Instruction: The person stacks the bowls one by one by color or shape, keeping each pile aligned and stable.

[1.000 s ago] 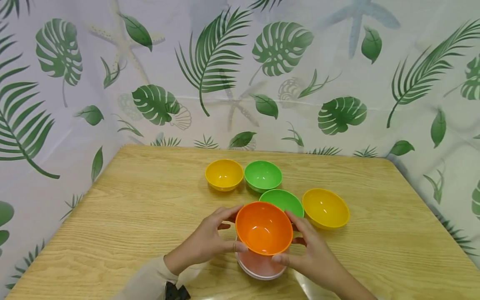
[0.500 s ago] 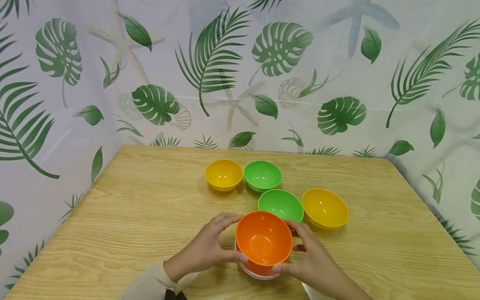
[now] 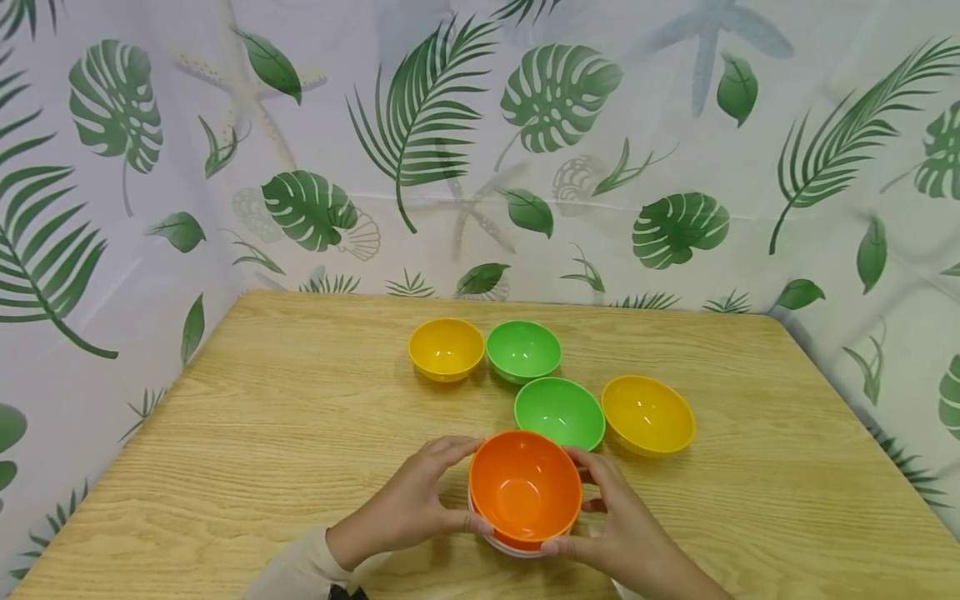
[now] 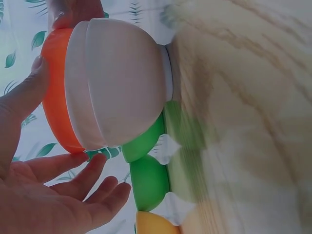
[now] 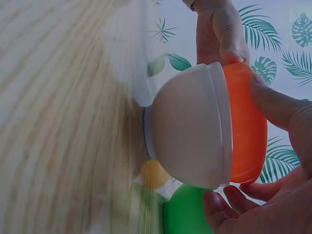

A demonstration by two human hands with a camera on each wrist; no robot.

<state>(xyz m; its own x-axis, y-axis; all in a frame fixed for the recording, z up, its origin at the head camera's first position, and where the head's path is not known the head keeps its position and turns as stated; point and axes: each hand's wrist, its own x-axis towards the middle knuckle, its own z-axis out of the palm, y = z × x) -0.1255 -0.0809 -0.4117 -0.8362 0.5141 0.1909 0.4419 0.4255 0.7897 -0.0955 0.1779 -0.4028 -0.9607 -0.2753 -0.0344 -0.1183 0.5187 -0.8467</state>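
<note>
An orange bowl (image 3: 525, 487) sits nested in a white bowl (image 3: 512, 549) on the wooden table (image 3: 262, 433), near the front edge. Only a thin white rim shows under it in the head view. My left hand (image 3: 442, 492) holds the orange rim from the left, fingers on the far side and thumb on the near side. From the right, my right hand (image 3: 600, 508) grips the rim the same way. In the left wrist view the orange bowl (image 4: 56, 97) rests inside the white bowl (image 4: 122, 83). The right wrist view shows the white bowl (image 5: 190, 126) standing on its foot with the orange bowl (image 5: 246, 131) in it.
Behind the stack stand a green bowl (image 3: 559, 412) and a yellow bowl (image 3: 647, 414). Farther back are a smaller yellow bowl (image 3: 446, 348) and a smaller green bowl (image 3: 523, 350). A leaf-print curtain (image 3: 480, 167) closes off the back and sides.
Both hands have lowered the orange bowl down into the white bowl, which is now almost hidden beneath it. The other bowls have not moved.
</note>
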